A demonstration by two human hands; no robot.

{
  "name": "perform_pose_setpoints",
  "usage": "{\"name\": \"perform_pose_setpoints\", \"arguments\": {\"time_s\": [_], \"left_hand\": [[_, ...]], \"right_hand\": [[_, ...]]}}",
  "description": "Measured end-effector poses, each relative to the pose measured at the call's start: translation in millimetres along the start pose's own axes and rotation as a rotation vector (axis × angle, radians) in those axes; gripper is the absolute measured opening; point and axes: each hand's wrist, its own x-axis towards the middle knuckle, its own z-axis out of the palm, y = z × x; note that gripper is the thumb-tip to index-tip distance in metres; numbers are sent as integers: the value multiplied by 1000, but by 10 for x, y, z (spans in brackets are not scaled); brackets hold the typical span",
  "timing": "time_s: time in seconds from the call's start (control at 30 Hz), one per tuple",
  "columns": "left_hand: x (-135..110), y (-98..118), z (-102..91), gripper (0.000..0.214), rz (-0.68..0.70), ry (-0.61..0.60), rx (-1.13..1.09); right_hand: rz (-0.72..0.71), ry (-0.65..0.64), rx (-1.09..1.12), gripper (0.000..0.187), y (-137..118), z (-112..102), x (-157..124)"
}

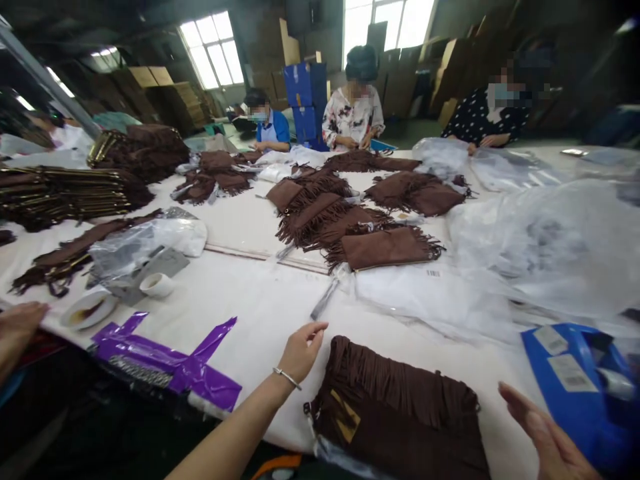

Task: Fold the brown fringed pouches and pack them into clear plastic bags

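Observation:
A dark brown fringed bag (420,427) lies flat on the white table in front of me, with a tan tag (346,417) on its left part and clear plastic at its lower left corner. My left hand (303,350), a silver bangle at its wrist, hovers by the bag's upper left corner, fingers stretched out and holding nothing. To the right of the bag, my right hand (547,433) is held apart from it, open, the fingers extended.
Brown fringed bags (385,248) lie heaped mid-table. Clear plastic bags (545,247) and a blue holder (567,380) stand right. Purple tape (207,377), a white cup (157,285) and a dish (90,309) sit left, near another person's hand (20,327). Several co-workers (353,113) work opposite.

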Motion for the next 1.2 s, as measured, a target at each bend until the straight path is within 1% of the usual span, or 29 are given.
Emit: {"name": "perform_pose_setpoints", "arguments": {"time_s": [0.07,0.13,0.17,0.23,0.33,0.43,0.5,0.53,0.57,0.67,0.73,0.8,0.87,0.93,1.0,1.03,1.1,1.13,1.2], "left_hand": [[174,144,101,23,151,32,35],[430,308,236,22,315,24,68],[579,391,327,22,382,-11,96],[895,540,566,22,479,-135,175],[1342,691,1023,20,555,-339,278],[1679,736,1437,27,573,-471,337],[1836,718,1606,20,544,-524,380],[1898,699,1652,14,521,-539,396],[1950,676,1673,11,493,-547,408],[2053,606,1634,20,400,-549,410],[2080,578,1574,24,343,-545,388],[2079,573,1525,25,299,-541,353],[2059,590,1503,25,273,-540,308],[2026,614,1504,24,258,-545,257],[1990,631,1515,24,250,-547,215],[1973,632,1517,24,246,-543,201],[1943,619,1507,24,241,-515,189],[1929,604,1493,24,241,-493,189],[1899,566,1455,23,247,-447,192]], "right_hand": [[72,-47,-30,52,8,67,151],[92,-86,-49,55,17,179,235],[76,-98,-56,55,31,243,256],[8,-122,-65,53,83,360,270],[-95,-146,-80,48,190,449,269],[-120,-125,-86,44,257,453,280],[-144,-117,-76,42,261,450,297],[-153,-115,-69,42,253,452,306],[-156,-116,-60,41,244,455,315],[-126,-118,-18,41,230,455,327],[-72,-118,17,42,226,429,327],[17,-126,61,44,181,387,340],[90,-150,135,46,40,361,393],[78,-198,219,46,-215,395,512],[34,-273,288,43,-534,513,713],[41,-331,314,42,-688,599,839],[196,-410,410,43,-930,795,1105],[247,-426,444,41,-1007,893,1227],[313,-407,498,38,-1070,1057,1411]]}}
